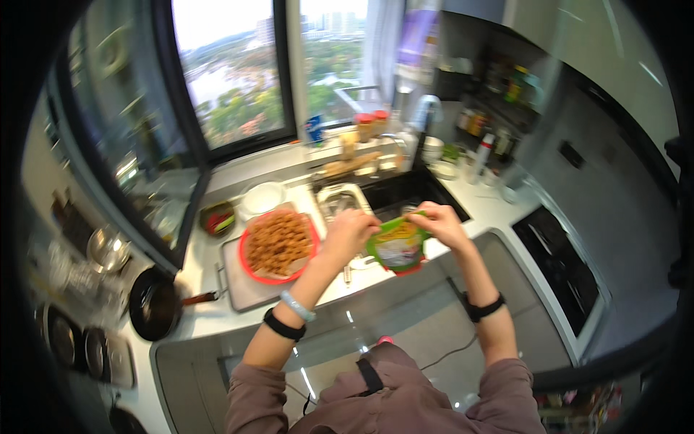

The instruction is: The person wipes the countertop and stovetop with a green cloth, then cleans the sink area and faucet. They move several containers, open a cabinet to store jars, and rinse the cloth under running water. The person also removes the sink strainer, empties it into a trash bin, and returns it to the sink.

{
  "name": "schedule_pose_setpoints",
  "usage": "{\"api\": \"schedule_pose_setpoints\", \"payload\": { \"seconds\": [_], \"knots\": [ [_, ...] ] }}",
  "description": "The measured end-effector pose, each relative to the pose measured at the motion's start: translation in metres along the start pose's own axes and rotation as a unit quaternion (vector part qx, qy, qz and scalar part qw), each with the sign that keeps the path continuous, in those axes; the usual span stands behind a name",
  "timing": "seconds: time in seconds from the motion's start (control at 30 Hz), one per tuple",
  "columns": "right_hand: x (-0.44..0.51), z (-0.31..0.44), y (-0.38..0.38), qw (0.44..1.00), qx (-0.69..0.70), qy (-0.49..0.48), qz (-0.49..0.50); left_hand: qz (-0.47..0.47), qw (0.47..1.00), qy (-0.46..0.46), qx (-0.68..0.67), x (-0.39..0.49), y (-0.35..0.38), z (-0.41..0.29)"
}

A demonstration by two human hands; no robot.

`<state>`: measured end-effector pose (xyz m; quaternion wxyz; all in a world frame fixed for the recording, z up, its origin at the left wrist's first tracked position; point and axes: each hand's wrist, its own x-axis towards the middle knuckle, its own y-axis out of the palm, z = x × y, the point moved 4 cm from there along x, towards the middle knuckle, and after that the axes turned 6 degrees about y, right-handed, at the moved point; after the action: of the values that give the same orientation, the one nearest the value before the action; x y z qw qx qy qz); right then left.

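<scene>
A green and yellow plastic food pouch (399,245) hangs between my two hands in front of the black sink (409,190). My left hand (355,230) pinches its upper left corner, and my right hand (438,223) pinches the upper right corner. To the left of the pouch, a red-rimmed round tray (242,255) holds a heap of brown, crumbly food pieces (279,241) on paper. This tray rests on a flat board (238,295). The pouch's contents cannot be seen.
Behind the food tray are a white bowl (263,198) and a dark bowl with red and green food (218,219). A black frying pan (155,304) lies at the left. A metal tray (344,198) adjoins the sink. The black hob (558,266) is at the right; an open window sash (192,217) reaches over the counter.
</scene>
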<state>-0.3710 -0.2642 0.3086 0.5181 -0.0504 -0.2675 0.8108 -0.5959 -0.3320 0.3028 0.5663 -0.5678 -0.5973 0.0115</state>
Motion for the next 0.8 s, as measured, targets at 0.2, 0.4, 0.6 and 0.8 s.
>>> {"api": "schedule_pose_setpoints", "payload": {
  "seconds": [0.2, 0.4, 0.6, 0.8],
  "knots": [
    [-0.004, -0.060, -0.028, 0.999, -0.031, -0.003, -0.044, -0.047, 0.998, 0.018, 0.040, 0.020, 0.076, -0.004],
    [0.005, -0.110, -0.053, 0.998, -0.027, -0.002, -0.063, -0.030, 0.998, 0.033, 0.052, 0.054, 0.139, -0.003],
    [0.029, -0.147, -0.102, 0.970, -0.156, -0.119, -0.145, 0.011, 0.999, 0.023, 0.032, 0.104, 0.191, 0.003],
    [0.057, -0.194, -0.145, 0.980, -0.110, -0.124, -0.106, 0.009, 0.998, 0.017, 0.052, 0.143, 0.252, 0.005]
  ]
}}
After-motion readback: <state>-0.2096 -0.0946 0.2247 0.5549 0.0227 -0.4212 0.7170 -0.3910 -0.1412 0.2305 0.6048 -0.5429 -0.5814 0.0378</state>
